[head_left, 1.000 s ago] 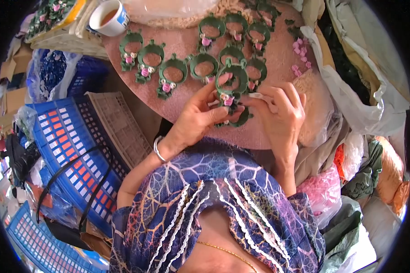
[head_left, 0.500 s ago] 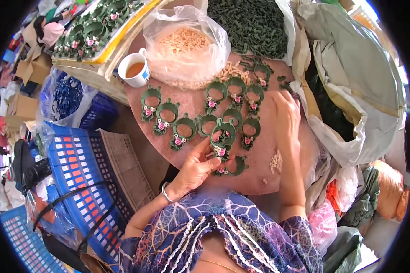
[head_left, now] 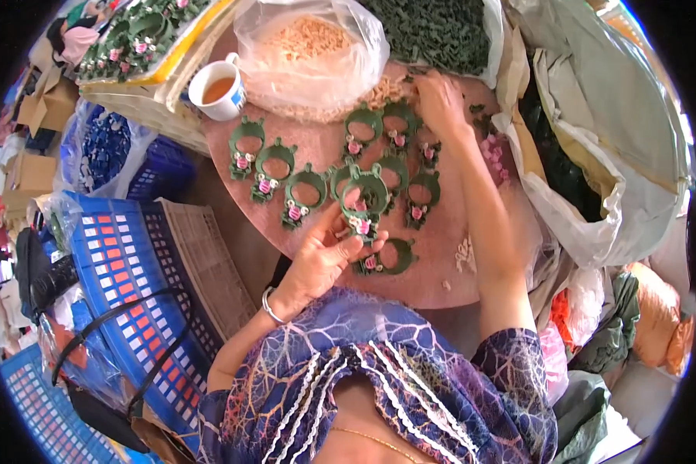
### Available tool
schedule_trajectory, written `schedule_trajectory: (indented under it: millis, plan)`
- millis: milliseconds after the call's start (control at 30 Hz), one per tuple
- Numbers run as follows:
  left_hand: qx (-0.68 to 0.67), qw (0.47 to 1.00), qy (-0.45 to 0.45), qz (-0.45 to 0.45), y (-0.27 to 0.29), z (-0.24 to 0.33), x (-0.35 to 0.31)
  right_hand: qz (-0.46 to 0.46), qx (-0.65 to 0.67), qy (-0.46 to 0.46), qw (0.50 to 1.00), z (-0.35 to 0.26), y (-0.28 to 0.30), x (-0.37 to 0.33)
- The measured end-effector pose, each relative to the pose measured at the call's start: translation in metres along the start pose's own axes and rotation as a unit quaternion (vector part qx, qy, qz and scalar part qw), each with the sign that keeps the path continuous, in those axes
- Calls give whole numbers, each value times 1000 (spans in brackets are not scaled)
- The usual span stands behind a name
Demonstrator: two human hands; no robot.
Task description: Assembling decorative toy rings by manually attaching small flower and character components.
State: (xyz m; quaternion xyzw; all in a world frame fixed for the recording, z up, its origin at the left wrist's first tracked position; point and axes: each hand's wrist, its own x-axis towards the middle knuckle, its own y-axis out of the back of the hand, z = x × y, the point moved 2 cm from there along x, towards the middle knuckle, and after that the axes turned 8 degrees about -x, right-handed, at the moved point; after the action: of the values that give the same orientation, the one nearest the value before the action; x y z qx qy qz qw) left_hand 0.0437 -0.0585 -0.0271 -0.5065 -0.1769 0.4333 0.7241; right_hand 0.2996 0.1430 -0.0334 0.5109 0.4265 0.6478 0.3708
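Presently, the left hand (head_left: 323,259) is holding a green ring (head_left: 366,195) with a pink flower at its lower edge, fingers closed about the ring's bottom rim and thumb pressing at the flower. The ring is standing tilted above the round tray (head_left: 441,259), just right of the tray's centre and overlapping the row of rings behind it. A silver bangle (head_left: 271,305) is sitting on the left wrist.

The right hand (head_left: 441,104) is reaching out to 12 o'clock of the held ring, at the tray's far edge, fingers curled down onto loose pieces there; whether it is gripping anything cannot be told.

Finished rings (head_left: 305,199) are lying flat in two rows across the tray, from 10 o'clock to 2 o'clock of the held ring, each with a pink flower. One more ring (head_left: 394,255) is lying at 5 o'clock, just beside the left fingertips. Small pale bits (head_left: 464,251) are lying at 4 o'clock.

A cup (head_left: 218,91) of brown liquid is standing at 10 o'clock on the tray's rim. A clear bag (head_left: 309,50) of pale pieces is resting at 11 o'clock, and a bag of dark green parts (head_left: 433,31) at 12 o'clock. Blue crates (head_left: 124,263) are lying at 8 o'clock, off the tray.
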Motion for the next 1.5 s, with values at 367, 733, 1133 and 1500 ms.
schedule_trajectory:
  millis: [367, 733, 1133, 1500]
  plan:
    - [-30, 999, -16, 33, -4, 6, 12, -145, 567, -167, 793, -74, 138, -85]
    - [-16, 999, -33, -1, 1, -1, 7, 10, 411, -129, 902, -123, 146, -140]
    - [74, 993, -91, -23, 1, -1, 6, -29, 326, -125, 937, -127, 155, -136]
    - [22, 998, -61, -21, -4, -2, 6, -21, 397, -151, 905, -122, 152, -144]
